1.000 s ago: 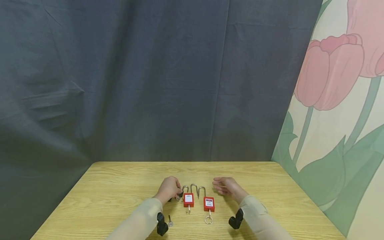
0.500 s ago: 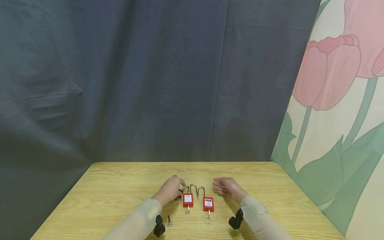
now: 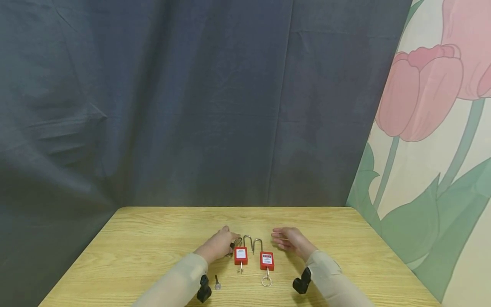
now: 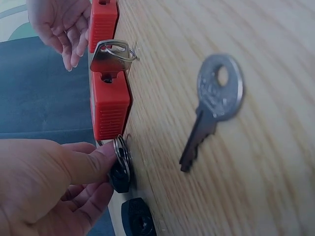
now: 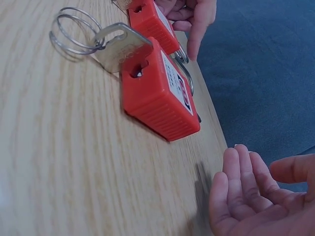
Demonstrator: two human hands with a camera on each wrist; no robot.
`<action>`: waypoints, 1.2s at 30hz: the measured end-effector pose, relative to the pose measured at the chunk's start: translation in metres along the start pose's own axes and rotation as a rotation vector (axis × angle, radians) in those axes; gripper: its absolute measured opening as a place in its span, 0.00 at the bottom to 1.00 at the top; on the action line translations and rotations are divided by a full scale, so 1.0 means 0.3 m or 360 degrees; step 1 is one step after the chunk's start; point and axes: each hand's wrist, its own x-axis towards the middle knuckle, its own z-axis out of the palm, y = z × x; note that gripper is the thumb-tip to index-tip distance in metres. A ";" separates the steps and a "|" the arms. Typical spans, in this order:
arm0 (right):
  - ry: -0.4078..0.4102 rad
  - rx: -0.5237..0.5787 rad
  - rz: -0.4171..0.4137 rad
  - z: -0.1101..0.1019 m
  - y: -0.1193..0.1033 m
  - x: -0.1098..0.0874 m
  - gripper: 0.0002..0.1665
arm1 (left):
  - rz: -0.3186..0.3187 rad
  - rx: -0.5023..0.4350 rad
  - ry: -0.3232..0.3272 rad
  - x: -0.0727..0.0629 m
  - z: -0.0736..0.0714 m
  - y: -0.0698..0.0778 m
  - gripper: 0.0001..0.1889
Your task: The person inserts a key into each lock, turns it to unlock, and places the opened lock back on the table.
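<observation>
My left hand (image 3: 218, 246) pinches a small black piece (image 4: 120, 178) with metal rings (image 4: 123, 156) at its end; I cannot tell what kind of thing it is. It is right beside the left red padlock (image 3: 241, 254), which has a key (image 4: 106, 59) in its bottom. To the right lies a second red padlock (image 5: 160, 96), its key (image 5: 118, 46) carrying wire rings. Both have white labels and raised steel shackles. My right hand (image 3: 293, 239) stays right of them, palm inward, fingers nearly straight, holding nothing.
A loose silver key (image 4: 219, 91) lies on the wooden table (image 3: 161, 238), nearer to me than the padlocks. Another black piece (image 4: 138, 217) with a hole rests beside my left hand. A dark curtain (image 3: 230, 106) hangs behind the table; a flower-painted wall (image 3: 429, 170) stands at the right.
My left hand has shifted slightly to the right, and the black piece has turned close beside the left red padlock. My right hand and both red padlocks have stayed in place.
</observation>
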 end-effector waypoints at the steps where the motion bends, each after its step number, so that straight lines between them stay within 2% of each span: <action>1: 0.0000 -0.0002 -0.0004 -0.001 0.001 0.000 0.23 | 0.0005 0.0028 -0.0002 0.001 0.001 0.003 0.22; 6: 0.0003 0.0003 -0.0014 -0.005 0.005 0.001 0.23 | 0.0083 0.0217 -0.0001 0.011 0.012 0.017 0.11; 9: -0.0012 0.0003 -0.0017 -0.005 0.002 -0.001 0.23 | 0.0063 0.0212 -0.0012 0.017 0.017 0.024 0.04; 12: -0.0022 0.0002 -0.0020 -0.006 -0.001 -0.003 0.23 | 0.0021 0.0147 -0.0034 0.023 0.018 0.024 0.06; 16: -0.0020 0.0011 -0.0023 -0.007 -0.003 -0.004 0.24 | 0.0087 0.0057 -0.0039 0.030 0.010 0.008 0.05; 17: -0.0020 0.0019 -0.0020 -0.007 -0.003 -0.004 0.24 | 0.0098 -0.0004 -0.0046 0.029 0.004 0.001 0.04; 21: -0.0002 0.0057 -0.0004 0.001 0.002 -0.004 0.23 | 0.0111 -0.0266 -0.0036 0.013 -0.019 -0.036 0.14; 23: 0.0004 0.0063 0.0004 0.006 0.005 -0.006 0.22 | 0.0067 -0.0422 -0.0001 -0.002 -0.036 -0.057 0.16; 29: 0.0001 0.0031 -0.0013 0.016 0.008 -0.008 0.23 | -0.0058 -0.0672 0.0182 -0.049 -0.097 -0.120 0.12; 33: 0.0019 0.0020 -0.0005 0.016 -0.003 -0.007 0.23 | -0.0216 -0.0695 0.0285 -0.069 -0.121 -0.159 0.10; 36: 0.0026 0.0014 -0.0004 0.018 -0.014 -0.007 0.23 | -0.0322 -0.0646 0.0319 -0.076 -0.121 -0.186 0.10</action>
